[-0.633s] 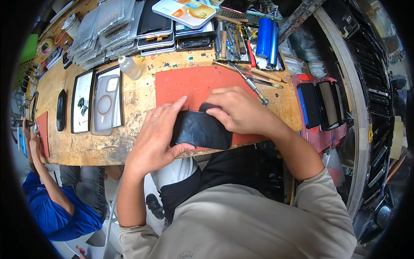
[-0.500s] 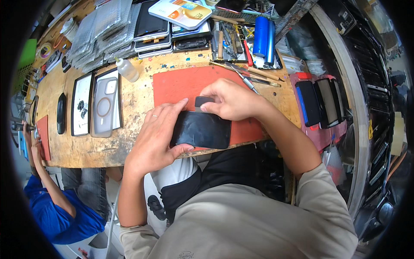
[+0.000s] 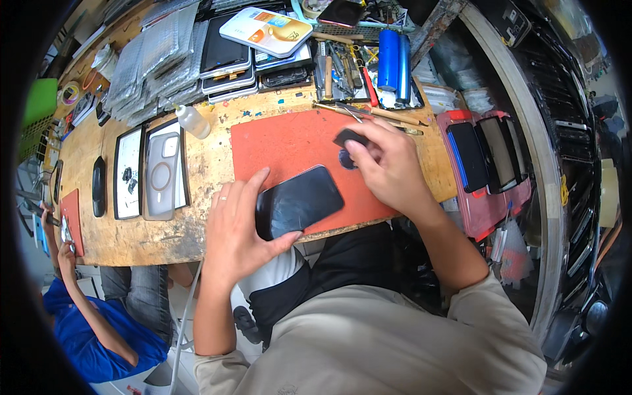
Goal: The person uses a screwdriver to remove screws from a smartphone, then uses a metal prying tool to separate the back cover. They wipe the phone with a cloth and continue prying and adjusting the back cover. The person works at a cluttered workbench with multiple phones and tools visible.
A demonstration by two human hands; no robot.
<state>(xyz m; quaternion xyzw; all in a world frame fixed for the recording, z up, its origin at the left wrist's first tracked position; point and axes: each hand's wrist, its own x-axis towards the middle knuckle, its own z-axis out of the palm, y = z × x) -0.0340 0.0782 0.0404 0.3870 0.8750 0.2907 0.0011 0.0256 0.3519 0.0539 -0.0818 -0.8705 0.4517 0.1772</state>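
A black phone (image 3: 299,201) with a smudged glossy face lies slanted on the red mat (image 3: 276,145). My left hand (image 3: 238,230) grips its left end, thumb along the near edge and fingers along the far one. Off to the phone's right, my right hand (image 3: 395,168) pinches a small flat dark piece (image 3: 349,137) between thumb and fingers. Just under that piece shows a dark rounded thing (image 3: 347,160); I cannot tell whether it rests on the mat or is in the hand.
Left of the mat lie a clear phone case (image 3: 160,176) and a black-framed white panel (image 3: 128,172). A dropper bottle (image 3: 193,122), stacked devices and a tool tray (image 3: 339,72) stand behind. Pink trays with phones (image 3: 471,178) are at right. Another person (image 3: 105,329) works at far left.
My right hand has moved right, off the phone's far edge, with the dark piece now tilted in its fingers. The phone has turned, its right end farther away. My left hand stays on it.
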